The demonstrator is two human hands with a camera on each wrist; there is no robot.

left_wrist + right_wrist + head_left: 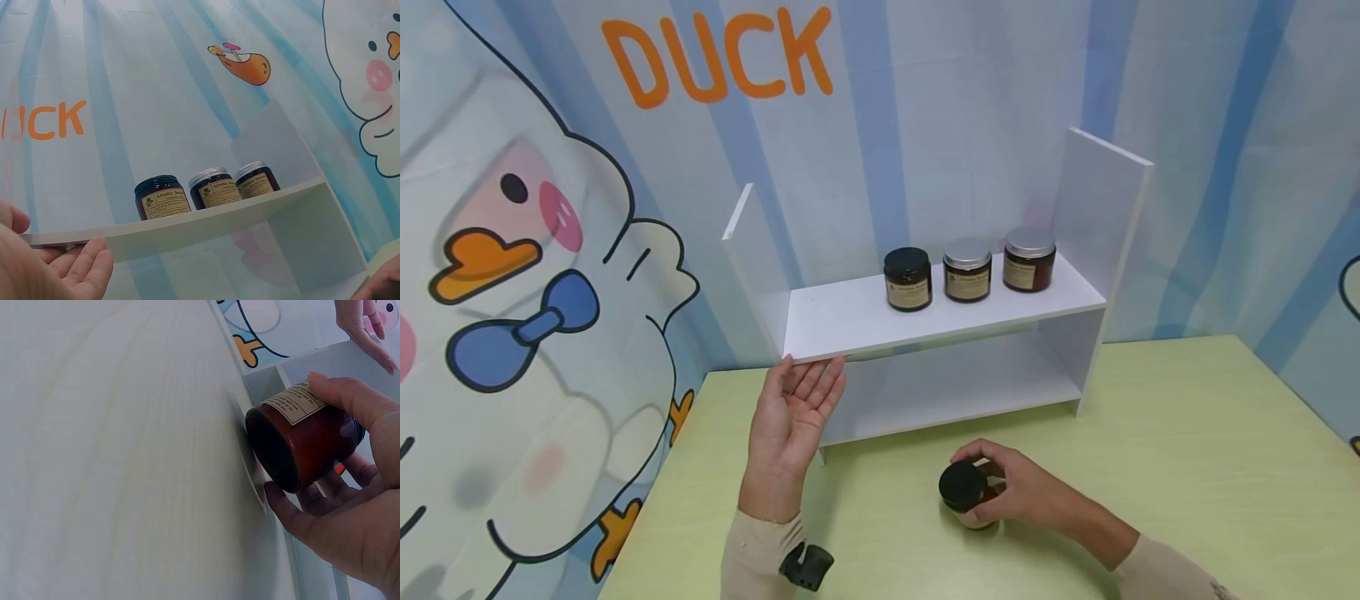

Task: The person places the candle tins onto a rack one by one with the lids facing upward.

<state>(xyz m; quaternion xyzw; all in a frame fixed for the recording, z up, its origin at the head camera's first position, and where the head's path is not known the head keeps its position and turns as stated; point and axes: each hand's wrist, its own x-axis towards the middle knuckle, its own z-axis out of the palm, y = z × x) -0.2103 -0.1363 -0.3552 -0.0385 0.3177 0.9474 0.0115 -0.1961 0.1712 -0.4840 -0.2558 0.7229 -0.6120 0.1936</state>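
My right hand [1018, 492] grips an amber glass jar with a black lid [962, 486] in front of the white shelf unit [947, 387]. The right wrist view shows this jar [312, 440] tilted, its dark base visible and its paper label under my thumb. Palm up, my left hand [793, 412] is at the shelf's front left corner. In the left wrist view its fingers [87, 265] lie below the board's edge, rather straight, with the thumb higher up. The board stands over a black-lidded jar [908, 280] and two silver-lidded jars, a middle one [967, 271] and a right one [1029, 260].
The shelf unit has upright side panels, left [756, 267] and right [1097, 217], and a lower board under the upper one. It stands on a pale green table [1195, 450]. Behind it hangs a striped blue cloth [970, 108] with cartoon ducks.
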